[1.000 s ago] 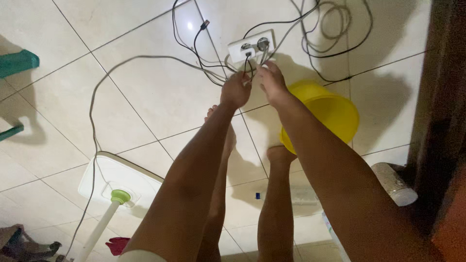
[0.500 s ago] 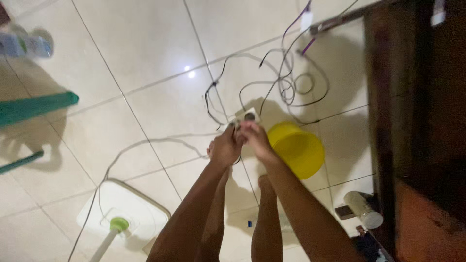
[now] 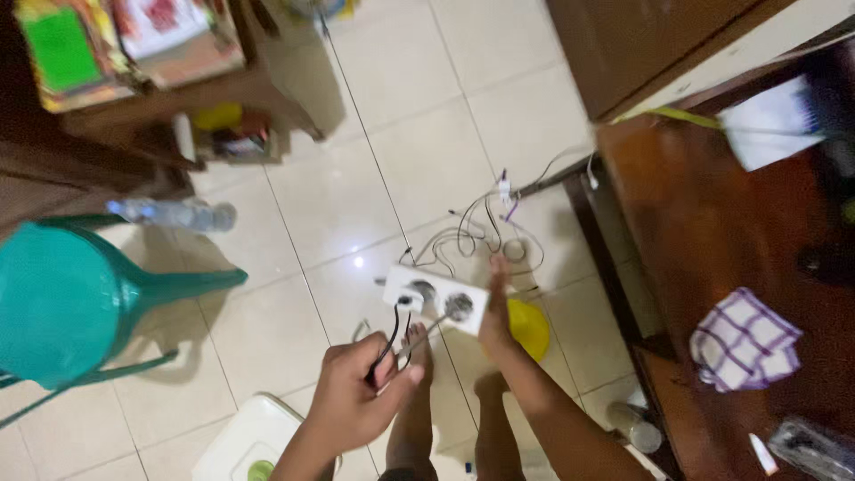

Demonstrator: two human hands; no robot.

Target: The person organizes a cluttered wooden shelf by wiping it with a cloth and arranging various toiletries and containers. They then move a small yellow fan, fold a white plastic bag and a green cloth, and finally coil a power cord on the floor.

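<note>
I am lifting the white power strip (image 3: 435, 301) off the floor tiles (image 3: 419, 107); it is hanging in the air above my feet, tilted, with two round sockets facing up. My right hand (image 3: 495, 312) is flat against its right end, fingers (image 3: 499, 272) pointing far, steadying rather than wrapping it. My left hand (image 3: 356, 401) is clenched around the dark cords (image 3: 394, 331) that are running up into the strip's near edge. Step in hand, as I judge it: pulling the plugs free of the strip. The next move is likely calling for a firm brace on the strip body and a straight pull close to the plug heads, not on the cord; whether any plug is already out, I cannot tell.

Surroundings: a loose tangle of cables (image 3: 485, 233) is lying on the floor beyond the strip. A yellow tub (image 3: 532, 328) is sitting just right of my feet. Far left, colourful packages (image 3: 125, 40), green, red and orange, are stacked on a wooden shelf unit; print too blurred. A clear bottle (image 3: 174, 214) is lying by the teal chair (image 3: 62, 298). Right, a purple-checked cloth (image 3: 744, 340) on the wooden counter (image 3: 695, 178).
</note>
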